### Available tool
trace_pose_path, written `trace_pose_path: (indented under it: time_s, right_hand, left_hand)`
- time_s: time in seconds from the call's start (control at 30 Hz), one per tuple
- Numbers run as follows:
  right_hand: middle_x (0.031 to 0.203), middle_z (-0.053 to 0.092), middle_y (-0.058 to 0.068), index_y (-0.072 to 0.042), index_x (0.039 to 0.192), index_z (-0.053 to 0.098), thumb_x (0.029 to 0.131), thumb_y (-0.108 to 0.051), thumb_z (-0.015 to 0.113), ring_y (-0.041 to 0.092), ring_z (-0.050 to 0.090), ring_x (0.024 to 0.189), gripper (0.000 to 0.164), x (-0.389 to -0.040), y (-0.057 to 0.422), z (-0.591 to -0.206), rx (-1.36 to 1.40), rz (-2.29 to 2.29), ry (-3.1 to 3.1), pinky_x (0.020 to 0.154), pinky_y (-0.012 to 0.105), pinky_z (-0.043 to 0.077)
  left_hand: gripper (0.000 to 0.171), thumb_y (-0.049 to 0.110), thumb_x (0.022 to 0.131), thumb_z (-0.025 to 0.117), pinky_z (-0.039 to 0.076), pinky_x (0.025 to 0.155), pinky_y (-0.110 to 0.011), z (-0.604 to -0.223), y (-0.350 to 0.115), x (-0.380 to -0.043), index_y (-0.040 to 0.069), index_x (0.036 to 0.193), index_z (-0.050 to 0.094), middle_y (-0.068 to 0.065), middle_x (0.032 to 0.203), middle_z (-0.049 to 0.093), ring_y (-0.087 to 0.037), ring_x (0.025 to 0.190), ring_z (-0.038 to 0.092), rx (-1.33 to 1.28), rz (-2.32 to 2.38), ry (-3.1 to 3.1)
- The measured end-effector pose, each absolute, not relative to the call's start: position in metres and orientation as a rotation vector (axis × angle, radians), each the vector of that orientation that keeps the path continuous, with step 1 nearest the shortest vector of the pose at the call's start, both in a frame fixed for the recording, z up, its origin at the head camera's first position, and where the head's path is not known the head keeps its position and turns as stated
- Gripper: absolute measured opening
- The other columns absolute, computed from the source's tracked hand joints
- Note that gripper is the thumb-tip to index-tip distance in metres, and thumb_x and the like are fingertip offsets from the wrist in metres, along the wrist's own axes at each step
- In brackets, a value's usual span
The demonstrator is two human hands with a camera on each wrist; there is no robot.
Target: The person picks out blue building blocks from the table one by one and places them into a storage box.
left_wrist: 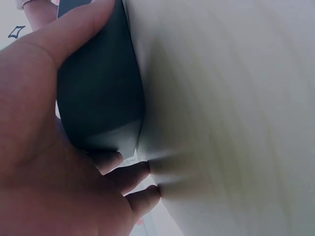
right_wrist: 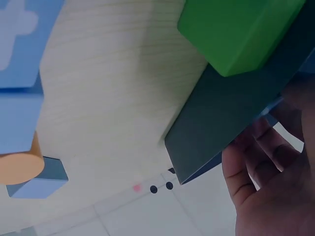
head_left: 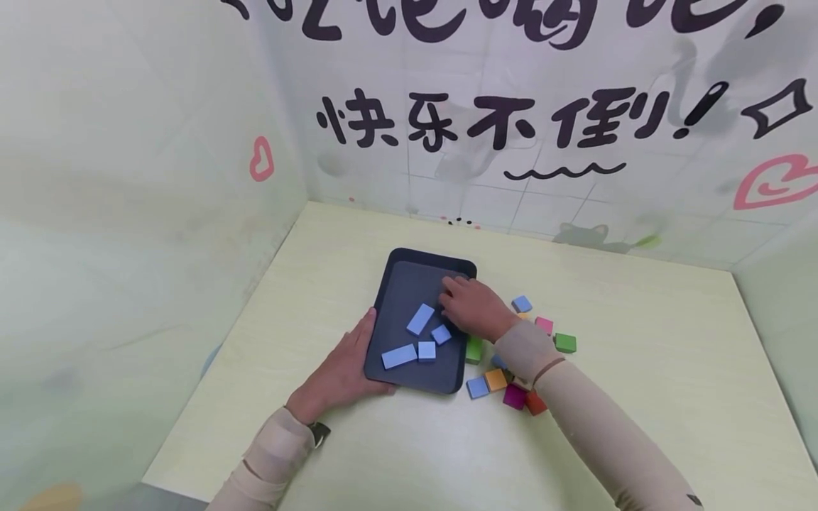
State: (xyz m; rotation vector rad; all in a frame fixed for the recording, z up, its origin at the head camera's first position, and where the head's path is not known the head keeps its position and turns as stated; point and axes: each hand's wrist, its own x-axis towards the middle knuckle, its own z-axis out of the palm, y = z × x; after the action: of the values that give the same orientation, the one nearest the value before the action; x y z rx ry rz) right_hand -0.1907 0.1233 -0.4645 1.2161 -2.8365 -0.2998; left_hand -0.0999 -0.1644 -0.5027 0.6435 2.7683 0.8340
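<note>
A dark rectangular tray [head_left: 409, 284] lies on the table with several light blue blocks [head_left: 399, 356] in it, some long and some short. My left hand [head_left: 341, 372] holds the tray's left side near its front corner. In the left wrist view the thumb lies along the dark tray wall [left_wrist: 98, 83], and fingertips reach the tabletop. Over the tray's right rim is my right hand [head_left: 476, 309], fingers curled inward. The right wrist view shows a blue block [right_wrist: 270, 106] mostly hidden between its thumb and fingers. A green block [right_wrist: 236, 34] stands against the tray's outer right wall.
Right of the tray lie loose blocks: an orange one [head_left: 495, 380], a purple one [head_left: 514, 397], a red one [head_left: 535, 403], a pink one [head_left: 544, 325], a green one [head_left: 565, 343] and blue ones [head_left: 522, 304]. The right forearm covers part of this group. A printed wall [head_left: 460, 191] stands behind the table.
</note>
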Motion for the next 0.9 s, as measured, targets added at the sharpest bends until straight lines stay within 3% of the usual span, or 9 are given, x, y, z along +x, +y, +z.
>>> trace_pose_path:
  time_s: [0.17,0.4,0.7,0.9]
  right_hand:
    - [0.104,0.052,0.004,-0.015,0.117,0.071,0.097,-0.035,0.066,0.018,0.051,0.088,0.029,-0.189,0.121,-0.466,1.222,-0.342,-2.832,0.068,0.031,0.041]
    - [0.105,0.057,0.003,-0.019,0.117,0.071,0.097,-0.032,0.067,0.019,0.054,0.09,0.025,-0.189,0.12,-0.469,1.21,-0.335,-2.816,0.068,0.032,0.04]
    - [0.109,0.062,0.003,-0.02,0.117,0.071,0.096,-0.028,0.067,0.02,0.057,0.092,0.023,-0.188,0.123,-0.473,1.208,-0.302,-2.793,0.07,0.033,0.042]
    - [0.113,0.059,0.004,-0.018,0.12,0.069,0.097,-0.035,0.066,0.02,0.051,0.099,0.029,-0.183,0.13,-0.463,1.171,-0.202,-2.793,0.081,0.032,0.046]
  left_hand:
    - [0.138,0.06,0.066,0.086,0.014,0.115,-0.047,-0.498,-0.163,-0.099,0.017,0.161,-0.004,0.001,0.165,-0.002,-0.025,0.148,0.014,0.635,0.837,2.75]
    - [0.133,0.061,0.063,0.088,0.039,0.103,-0.049,-0.483,-0.161,-0.107,0.035,0.16,0.0,-0.004,0.165,-0.003,-0.035,0.142,0.027,0.699,0.906,2.738]
    - [0.126,0.053,0.065,0.09,0.04,0.101,-0.048,-0.47,-0.153,-0.122,0.031,0.161,0.01,0.003,0.164,-0.007,-0.032,0.143,0.026,0.774,1.003,2.727]
    - [0.131,0.046,0.059,0.095,0.044,0.097,-0.047,-0.47,-0.149,-0.123,0.041,0.159,0.01,-0.002,0.165,-0.009,-0.034,0.14,0.032,0.73,0.978,2.693]
